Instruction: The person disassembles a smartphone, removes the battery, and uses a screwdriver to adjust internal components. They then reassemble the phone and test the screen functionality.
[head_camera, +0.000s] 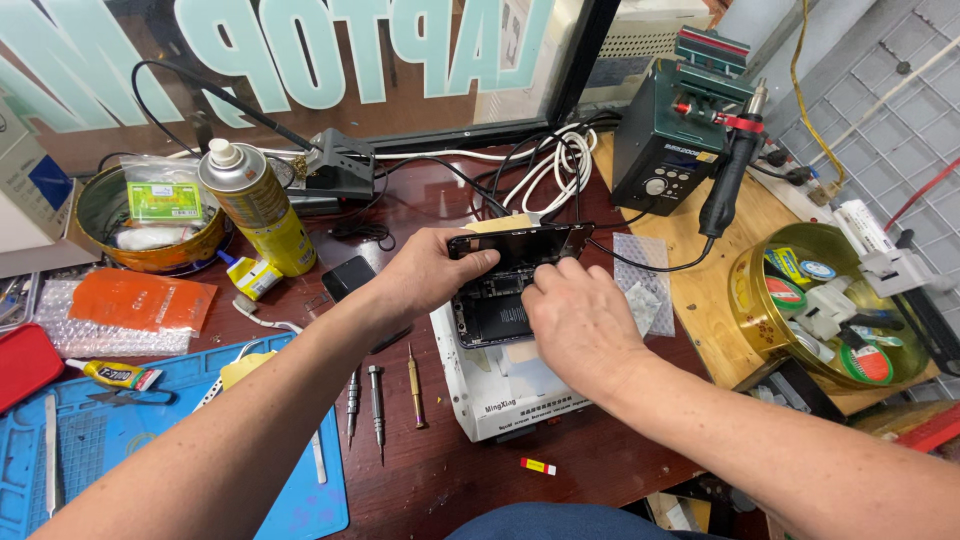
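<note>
Left hand (425, 272) fingers pinching opened phone (505, 285), right hand (580, 320) fingers pressed on it, screwdrivers (376, 395) beside, spray can (255, 205) behind

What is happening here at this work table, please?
A person works on an opened black smartphone that lies on a white box-shaped machine. The left hand grips the phone's upper edge; the right hand rests on its lower part. Three small screwdrivers lie beside it on the dark red wooden table.
</note>
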